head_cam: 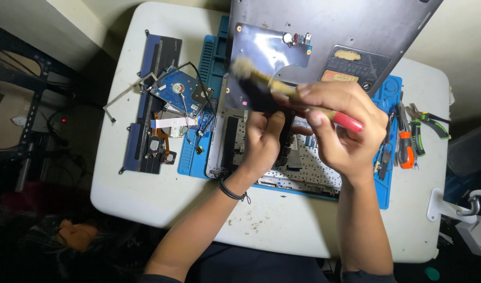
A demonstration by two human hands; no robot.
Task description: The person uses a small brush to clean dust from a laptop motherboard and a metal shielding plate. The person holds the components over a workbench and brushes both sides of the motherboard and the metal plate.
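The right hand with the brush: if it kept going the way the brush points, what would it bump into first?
Probably the dark part held up by the left hand; the right hand aims the brush bristles at it. Depth is hard to judge.

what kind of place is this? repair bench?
Likely a small electronics repair bench: an opened laptop chassis on a blue work mat, a bare hard drive beside it, and screwdrivers and pliers at the table's edge.

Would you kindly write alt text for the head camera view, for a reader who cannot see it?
Over an opened laptop on a blue mat, the left hand holds a dark part while the right hand grips a red-handled brush against it. A hard drive lies to the left, screwdrivers to the right.
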